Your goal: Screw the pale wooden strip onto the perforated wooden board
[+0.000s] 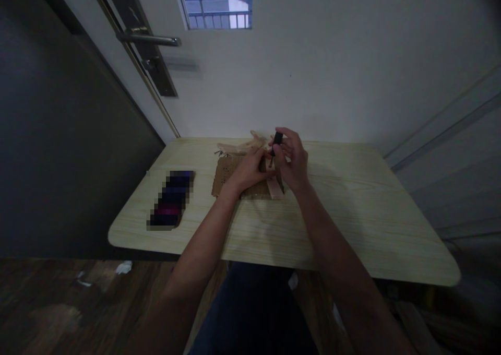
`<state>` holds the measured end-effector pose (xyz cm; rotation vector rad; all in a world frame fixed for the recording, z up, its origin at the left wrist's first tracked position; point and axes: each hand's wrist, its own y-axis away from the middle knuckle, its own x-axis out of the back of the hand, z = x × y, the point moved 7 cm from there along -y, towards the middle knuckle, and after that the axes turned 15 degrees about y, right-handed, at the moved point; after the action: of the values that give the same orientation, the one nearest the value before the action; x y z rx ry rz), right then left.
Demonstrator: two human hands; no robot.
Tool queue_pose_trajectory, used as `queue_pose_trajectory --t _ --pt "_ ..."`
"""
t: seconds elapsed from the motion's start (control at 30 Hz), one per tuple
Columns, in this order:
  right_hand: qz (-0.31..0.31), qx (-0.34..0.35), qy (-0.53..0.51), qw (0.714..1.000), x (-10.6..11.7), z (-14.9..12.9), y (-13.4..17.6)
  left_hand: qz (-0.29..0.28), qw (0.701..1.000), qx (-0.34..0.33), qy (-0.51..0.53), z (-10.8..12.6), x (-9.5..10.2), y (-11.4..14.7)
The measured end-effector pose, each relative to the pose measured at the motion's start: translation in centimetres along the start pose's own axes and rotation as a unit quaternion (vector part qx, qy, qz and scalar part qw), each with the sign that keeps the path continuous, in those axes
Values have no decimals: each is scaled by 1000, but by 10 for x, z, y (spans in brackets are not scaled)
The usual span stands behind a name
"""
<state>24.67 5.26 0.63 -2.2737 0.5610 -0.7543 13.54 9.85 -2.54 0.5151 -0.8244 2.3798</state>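
Observation:
My right hand [293, 162] is closed around a small black-handled tool [277, 138], held upright with its lower end pointing down; the tip is too small to make out. My left hand [250, 171] lies over a brown piece of cardboard [225, 175]. Its thumb and fingers close about a pale wooden strip [275, 189], which rests on the cardboard's right side, directly under the tool. More pale wooden pieces [237, 149] lie in a loose heap behind the cardboard, partly covered by my hands.
A phone [172, 198], blurred out, lies on the left of the light wood-grain table [352, 214]. Behind the table stands a white door [332, 57] with a metal handle [152, 40] and a small window [219, 5]. White scraps [124, 267] lie on the floor.

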Motion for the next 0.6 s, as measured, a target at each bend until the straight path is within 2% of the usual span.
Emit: queue_pose_trajectory --t 0.27,0.47,0.6 --pt "71 -19 34 997 8 6 -2 1 1000 -13 14 -1 0 1" --pt "18 9 53 998 6 -3 -2 4 1000 -13 10 0 1 1" --pt "-11 24 30 999 5 -8 -2 -2 1000 -1 -3 0 1 0"
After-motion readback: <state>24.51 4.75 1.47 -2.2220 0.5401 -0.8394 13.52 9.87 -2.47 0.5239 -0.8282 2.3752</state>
